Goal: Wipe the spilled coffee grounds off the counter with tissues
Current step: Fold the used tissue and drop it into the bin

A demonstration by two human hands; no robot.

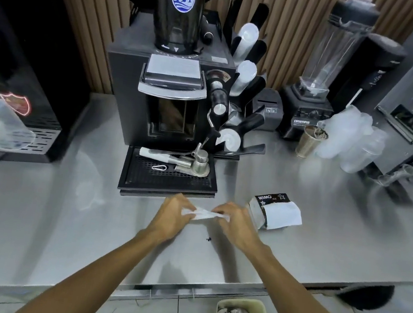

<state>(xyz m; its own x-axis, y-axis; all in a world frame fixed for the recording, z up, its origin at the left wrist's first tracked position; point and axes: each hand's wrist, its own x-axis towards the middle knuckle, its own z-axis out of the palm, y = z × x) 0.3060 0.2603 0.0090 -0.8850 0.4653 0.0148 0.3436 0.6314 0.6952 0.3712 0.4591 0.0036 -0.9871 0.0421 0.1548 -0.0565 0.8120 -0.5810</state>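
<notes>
left grip (173, 215) and right grip (234, 221) each pinch an end of a tissue (204, 213), stretched left-to-right over the desk (59, 215), near grounds (209, 239).

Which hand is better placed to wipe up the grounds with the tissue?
Right, probably. Both hands pinch the tissue, but the grounds lie on the counter slightly nearer the right hand than the left hand.
</notes>
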